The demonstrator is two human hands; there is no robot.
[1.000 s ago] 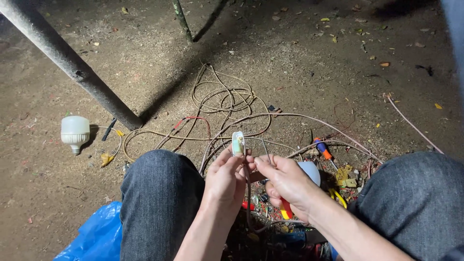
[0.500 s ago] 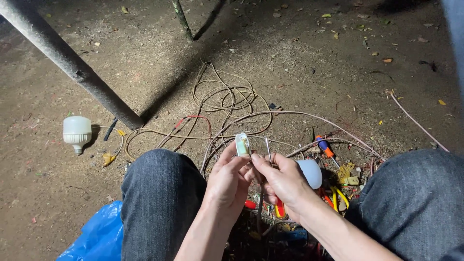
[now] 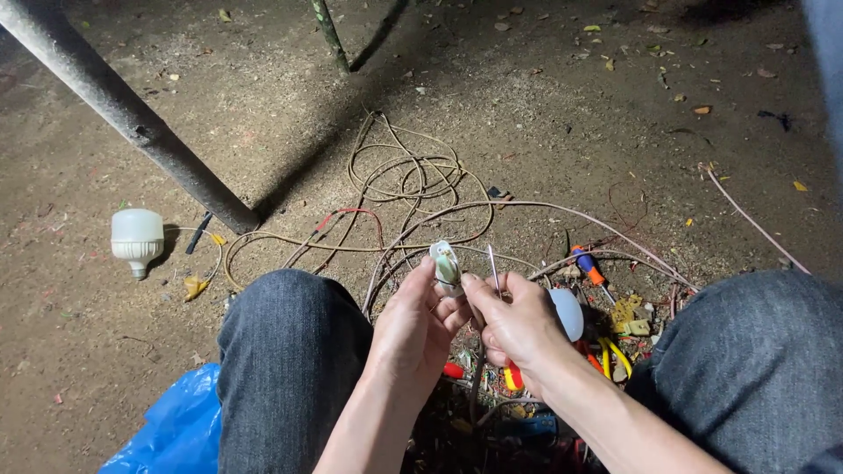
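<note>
Your left hand (image 3: pixel 413 329) grips a small white lamp socket (image 3: pixel 445 266) at its fingertips, held upright between your 2 knees. Your right hand (image 3: pixel 518 325) touches the socket with its forefinger and pinches a thin wire end (image 3: pixel 494 268) that sticks up just beside it. Behind your right hand lies a white bulb dome (image 3: pixel 569 313), with red and yellow tool handles (image 3: pixel 512 377) below it and an orange-handled screwdriver (image 3: pixel 587 265) near. Beyond the socket, tangled tan cable (image 3: pixel 413 180) sprawls over the dirt. Well off to your left rests a white LED bulb (image 3: pixel 137 240), beside a grey metal pole (image 3: pixel 132 123). A blue plastic bag (image 3: pixel 171 430) lies by your left leg.
</note>
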